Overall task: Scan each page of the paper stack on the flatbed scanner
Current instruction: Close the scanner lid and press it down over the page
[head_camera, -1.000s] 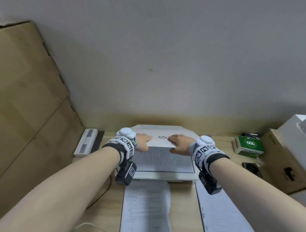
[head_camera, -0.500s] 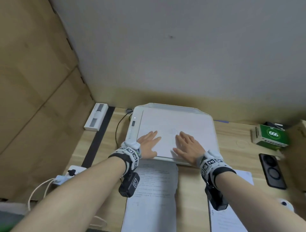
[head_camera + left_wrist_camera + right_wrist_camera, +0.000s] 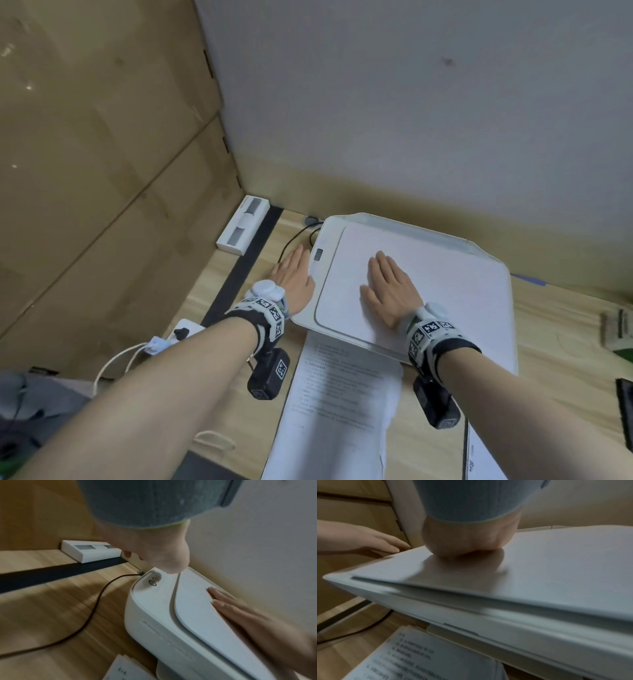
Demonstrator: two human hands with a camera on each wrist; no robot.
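Note:
The white flatbed scanner (image 3: 452, 287) sits on the wooden desk with its lid down. My right hand (image 3: 388, 286) lies flat on the lid, fingers straight; the right wrist view shows its palm heel (image 3: 467, 545) pressing the lid. My left hand (image 3: 294, 272) is off the lid at the scanner's left edge, fingers straight, beside the small control panel (image 3: 318, 254). In the left wrist view its thumb side (image 3: 169, 564) touches the strip just above the round buttons (image 3: 153, 582). A printed paper stack (image 3: 337, 404) lies in front of the scanner.
A dark cable (image 3: 96, 601) runs from the scanner's back left corner across the desk. A white box (image 3: 244, 224) lies by the cardboard wall at left. Another sheet (image 3: 486, 455) lies at the lower right. A power strip (image 3: 181, 334) with white cords is at left.
The lid came down over the page on the glass. Both hands then lay flat on it; now my left hand has slid off to the control panel while the right stays on the lid.

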